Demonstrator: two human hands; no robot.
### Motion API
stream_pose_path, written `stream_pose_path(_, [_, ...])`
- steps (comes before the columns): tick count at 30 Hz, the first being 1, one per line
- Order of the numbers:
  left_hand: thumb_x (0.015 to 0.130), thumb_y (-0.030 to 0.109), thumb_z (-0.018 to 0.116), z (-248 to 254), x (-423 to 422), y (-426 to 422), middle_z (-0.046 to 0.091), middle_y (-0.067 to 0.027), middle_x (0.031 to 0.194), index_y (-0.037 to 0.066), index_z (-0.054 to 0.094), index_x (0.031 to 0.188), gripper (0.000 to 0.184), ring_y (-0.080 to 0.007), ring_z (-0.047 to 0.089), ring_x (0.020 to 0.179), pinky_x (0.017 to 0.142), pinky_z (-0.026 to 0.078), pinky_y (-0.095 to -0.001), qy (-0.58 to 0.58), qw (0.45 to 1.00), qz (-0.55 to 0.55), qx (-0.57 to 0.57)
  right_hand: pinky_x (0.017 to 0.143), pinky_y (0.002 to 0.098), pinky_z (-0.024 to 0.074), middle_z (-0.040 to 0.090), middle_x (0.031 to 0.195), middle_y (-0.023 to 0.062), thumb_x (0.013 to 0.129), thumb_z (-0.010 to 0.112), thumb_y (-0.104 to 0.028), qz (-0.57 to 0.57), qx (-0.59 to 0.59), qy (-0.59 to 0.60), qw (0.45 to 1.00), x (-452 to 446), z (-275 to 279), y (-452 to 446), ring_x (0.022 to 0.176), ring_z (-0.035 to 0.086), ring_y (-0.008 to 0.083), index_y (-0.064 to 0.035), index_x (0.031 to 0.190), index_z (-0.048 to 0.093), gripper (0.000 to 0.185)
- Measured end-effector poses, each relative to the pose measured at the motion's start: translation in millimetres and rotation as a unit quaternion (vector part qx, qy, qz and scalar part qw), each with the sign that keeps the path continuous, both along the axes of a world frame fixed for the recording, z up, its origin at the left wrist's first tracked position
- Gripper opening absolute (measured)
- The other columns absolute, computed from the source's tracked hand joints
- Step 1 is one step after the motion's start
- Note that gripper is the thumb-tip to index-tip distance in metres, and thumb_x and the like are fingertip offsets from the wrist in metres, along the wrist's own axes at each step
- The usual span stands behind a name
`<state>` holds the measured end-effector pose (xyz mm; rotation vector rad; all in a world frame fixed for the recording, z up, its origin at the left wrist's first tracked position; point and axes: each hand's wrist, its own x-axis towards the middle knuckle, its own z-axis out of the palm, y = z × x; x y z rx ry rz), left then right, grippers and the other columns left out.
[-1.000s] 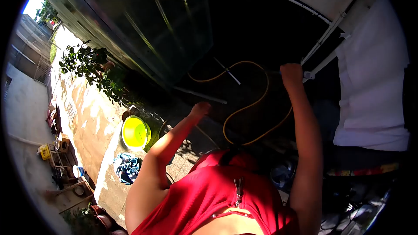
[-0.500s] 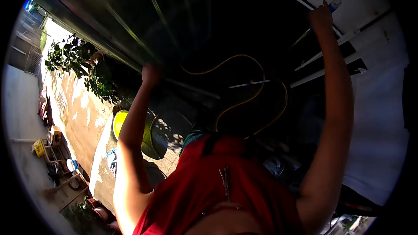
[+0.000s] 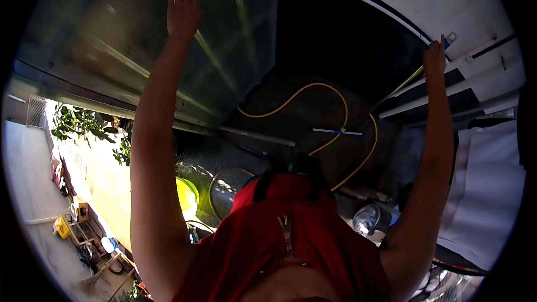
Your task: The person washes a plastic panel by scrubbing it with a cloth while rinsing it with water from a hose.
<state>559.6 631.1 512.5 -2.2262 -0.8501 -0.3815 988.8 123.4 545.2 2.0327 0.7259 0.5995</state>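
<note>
My left hand (image 3: 183,14) is raised with its fingers stretched out, against or just in front of a greenish translucent ribbed panel (image 3: 134,33). It holds nothing. At the right, my right hand (image 3: 434,59) is closed around the upper end of a long pole, and a looped end cap (image 3: 451,37) sticks out above the fingers. The pole runs down into shadow, in line with a thin white crossbar (image 3: 352,132) with a blue middle, so it looks like a floor squeegee. Part of the pole is lost in the dark.
A yellow hose (image 3: 296,98) curls over the dark floor. A pale bar (image 3: 257,135) lies below the panel's corner. At lower left is a yellow-green bucket (image 3: 187,197); a metal pot (image 3: 366,219) sits at lower right. White cloth (image 3: 481,173) hangs at the right.
My left hand has left the panel's lower edge and moved up, its fingers now spread on the panel side. My right hand and the squeegee appear lower and farther right; the whole view has shifted.
</note>
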Motion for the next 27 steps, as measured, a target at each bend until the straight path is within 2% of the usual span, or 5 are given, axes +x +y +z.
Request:
stream_pose_path(6, [0.087,0.041,0.063,-11.6,33.8,54.6,0.016,-0.0031,0.159,0.021,0.039,0.145,0.066,-0.0215,0.011,0.148,0.117,0.016,-0.0476,0.047,0.995,0.050,0.067,0.120,0.0484,0.0084,0.048,0.142,0.0062,0.086,0.058,-0.014,0.097,0.079,-0.037,0.991,57.2,-31.7,35.5,0.144,0.023,0.0252,-0.0107,0.090,0.071,0.014])
stream_pose_path(10, [0.088,0.042,0.062,-7.7,30.0,57.2,0.013,0.0043,0.160,0.028,0.036,0.147,0.066,-0.0176,0.008,0.148,0.117,0.014,-0.0472,0.045,0.997,0.059,0.027,0.118,0.0526,0.0115,0.047,0.143,0.0090,0.088,0.055,-0.018,0.090,0.161,0.000,0.983,113.0,-72.1,58.5,0.143,0.025,0.0263,-0.0106,0.091,0.070,0.017])
stream_pose_path(20, [0.085,0.044,0.065,12.2,74.9,73.6,0.015,0.0060,0.160,0.038,0.030,0.149,0.073,-0.0216,0.017,0.147,0.114,0.015,-0.0575,-0.025,0.994,0.104,-0.006,0.095,0.0466,0.0400,0.065,0.099,0.0087,0.086,0.053,-0.018,0.029,0.229,0.116,0.966,199.4,-223.3,152.2,0.102,0.057,0.0269,-0.0136,0.094,0.070,0.019])
stream_pose_path(23, [0.083,0.065,0.054,7.3,87.6,91.6,0.021,0.0053,0.159,0.045,0.029,0.147,0.072,-0.0228,0.024,0.145,0.112,0.017,-0.0572,0.013,0.983,0.159,0.094,0.085,0.0440,0.0450,0.065,0.094,0.0077,0.085,0.056,-0.019,0.022,0.254,0.158,0.954,200.7,-234.4,180.2,0.092,0.060,0.0261,-0.0138,0.095,0.069,0.017])
stream_pose_path(27, [0.081,0.077,0.042,3.7,88.6,93.8,0.029,0.0039,0.156,0.048,0.034,0.144,0.069,-0.0230,0.029,0.142,0.114,0.011,-0.0540,0.036,0.967,0.200,0.154,0.082,0.0422,0.0472,0.064,0.089,0.0094,0.082,0.061,-0.014,0.261,0.281,0.353,0.854,197.8,-267.1,218.6,0.088,0.061,0.0285,-0.0124,0.100,0.067,0.019])
